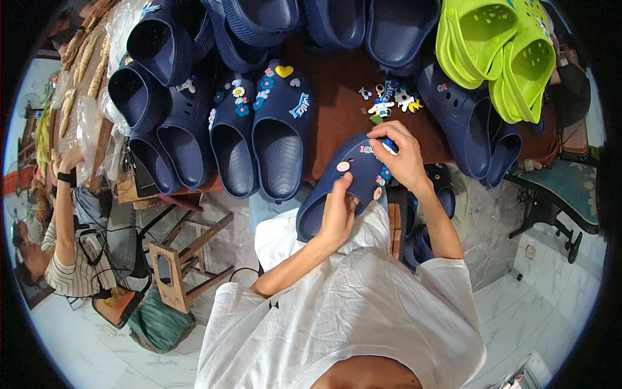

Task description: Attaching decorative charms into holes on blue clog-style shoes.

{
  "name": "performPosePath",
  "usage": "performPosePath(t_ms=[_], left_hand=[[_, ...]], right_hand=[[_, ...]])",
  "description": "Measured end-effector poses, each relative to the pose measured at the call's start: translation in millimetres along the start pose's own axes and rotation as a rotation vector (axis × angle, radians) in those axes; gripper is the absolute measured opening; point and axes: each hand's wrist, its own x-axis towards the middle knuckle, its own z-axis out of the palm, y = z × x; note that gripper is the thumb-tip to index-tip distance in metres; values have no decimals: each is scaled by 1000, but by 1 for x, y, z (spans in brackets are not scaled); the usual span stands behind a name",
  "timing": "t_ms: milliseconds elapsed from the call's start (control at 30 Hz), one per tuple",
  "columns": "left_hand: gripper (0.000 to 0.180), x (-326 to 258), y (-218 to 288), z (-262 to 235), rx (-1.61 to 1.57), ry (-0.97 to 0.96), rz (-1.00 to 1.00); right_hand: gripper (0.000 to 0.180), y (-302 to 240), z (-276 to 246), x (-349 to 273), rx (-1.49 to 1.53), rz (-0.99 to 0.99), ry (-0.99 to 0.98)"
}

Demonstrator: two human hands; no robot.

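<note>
While my left hand (337, 212) is closed on the navy clog (360, 172), its thumb lies flat on the upper, just below a round pink charm (343, 166); how far its other fingers reach into the opening is hidden. My right hand (400, 154) bends over the toe, fingertips set narrowly together beside a small white-and-blue charm; I cannot tell whether they pinch it or merely touch the shoe. The clog is tilted above my lap at the near edge of the brown table (335, 84), toe pointing away and to the right, heel toward me. Blue flower charms (386, 173) run along its right side.

Beyond the toe, a small cluster of loose charms (405, 101) lies on the tabletop. To the left stands a decorated pair of navy clogs (282, 136), one bearing a yellow heart (284, 71), with plain navy clogs (157, 50) crowded farther left. At the upper right, lime-green clogs (481, 42) rest over further navy clogs (456, 107). Below the table's left end is a wooden stool (173, 275); at the far left sits a co-worker in a striped shirt (68, 264).
</note>
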Motion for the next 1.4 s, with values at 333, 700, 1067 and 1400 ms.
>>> performPosePath(t_ms=[333, 700, 1067, 1400], left_hand=[[48, -5, 12, -2, -51, 102, -100], [47, -7, 2, -9, 19, 106, -44], [46, -9, 6, -11, -85, 128, -95], [42, -10, 9, -8, -112, 94, -95]], right_hand=[[14, 11, -13, -4, 159, 63, 88], [23, 50, -13, 31, -266, -47, 207], [16, 35, -15, 48, -126, 4, 213], [17, 35, 1, 78, -323, -108, 99]])
